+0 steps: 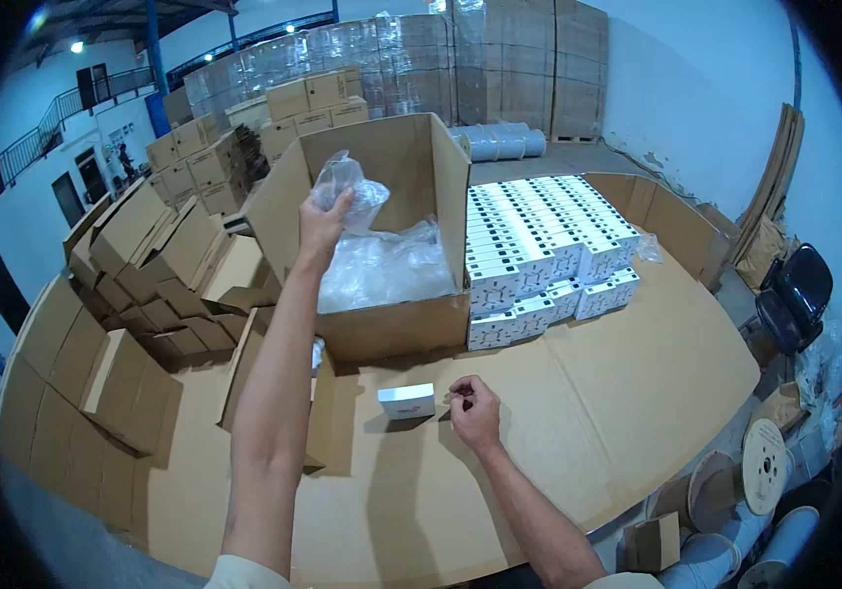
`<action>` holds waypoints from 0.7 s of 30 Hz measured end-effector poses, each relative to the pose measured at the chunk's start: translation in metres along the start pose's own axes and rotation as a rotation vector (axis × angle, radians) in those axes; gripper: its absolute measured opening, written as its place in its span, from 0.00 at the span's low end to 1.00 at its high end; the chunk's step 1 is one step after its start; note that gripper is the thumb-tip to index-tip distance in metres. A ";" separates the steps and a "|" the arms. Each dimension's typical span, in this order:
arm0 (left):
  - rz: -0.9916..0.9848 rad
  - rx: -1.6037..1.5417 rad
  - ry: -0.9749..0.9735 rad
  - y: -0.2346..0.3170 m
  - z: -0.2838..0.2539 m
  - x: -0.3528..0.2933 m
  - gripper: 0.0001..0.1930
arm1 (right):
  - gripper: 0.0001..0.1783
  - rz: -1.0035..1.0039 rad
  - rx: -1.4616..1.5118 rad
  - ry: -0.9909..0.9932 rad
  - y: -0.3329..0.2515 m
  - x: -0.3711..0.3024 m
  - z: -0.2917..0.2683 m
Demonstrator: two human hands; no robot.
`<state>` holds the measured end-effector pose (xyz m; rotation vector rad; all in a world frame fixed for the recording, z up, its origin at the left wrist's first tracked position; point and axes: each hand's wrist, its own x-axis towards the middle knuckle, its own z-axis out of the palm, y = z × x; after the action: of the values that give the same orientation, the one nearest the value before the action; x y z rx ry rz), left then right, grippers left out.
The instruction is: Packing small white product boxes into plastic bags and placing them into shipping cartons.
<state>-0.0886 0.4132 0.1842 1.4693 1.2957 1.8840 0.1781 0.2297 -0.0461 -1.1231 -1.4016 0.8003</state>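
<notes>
My left hand [324, 222] is raised at the open front of a large cardboard carton [392, 332], closed on a clear plastic bag [354, 188]. More clear plastic bags [389, 267] fill the carton below it. On the cardboard-covered table stands one small white box [407, 401]. Just to its right, my right hand [475, 409] hovers with fingers curled in, apart from the box; whether anything is between the fingertips is hidden. Stacked rows of white printed boxes [549, 236] stand beside the carton on the right.
Open brown cartons [117, 383] line the left side, and a narrow open carton [318, 417] sits by my left forearm. Cable spools [763, 466] and a black chair [792, 294] stand off the table's right edge. Wrapped pallets [529, 69] rise behind.
</notes>
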 end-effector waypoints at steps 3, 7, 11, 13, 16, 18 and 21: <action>-0.062 -0.351 -0.056 0.048 -0.001 -0.050 0.13 | 0.06 0.010 0.055 0.012 0.001 -0.002 0.000; -0.139 -0.333 -0.081 0.058 -0.011 -0.128 0.13 | 0.08 0.117 0.216 0.005 0.012 -0.002 0.000; -0.192 -0.107 -0.229 0.066 -0.022 -0.212 0.14 | 0.06 0.175 0.363 -0.024 0.008 -0.003 -0.015; -0.265 -0.043 -0.273 0.056 -0.031 -0.252 0.14 | 0.04 0.246 0.486 -0.065 0.003 -0.009 -0.024; -0.389 -0.075 -0.291 0.036 -0.040 -0.305 0.15 | 0.10 0.360 0.699 -0.171 -0.011 -0.020 -0.039; -0.414 -0.112 -0.277 0.019 -0.040 -0.330 0.17 | 0.14 0.367 0.766 -0.424 -0.027 -0.027 -0.047; -0.508 -0.119 -0.296 0.001 -0.038 -0.348 0.19 | 0.18 0.326 0.621 -0.540 -0.029 -0.036 -0.038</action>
<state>-0.0001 0.1265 0.0041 1.1636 1.2433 1.3360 0.2073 0.1823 -0.0254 -0.6675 -1.2552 1.7319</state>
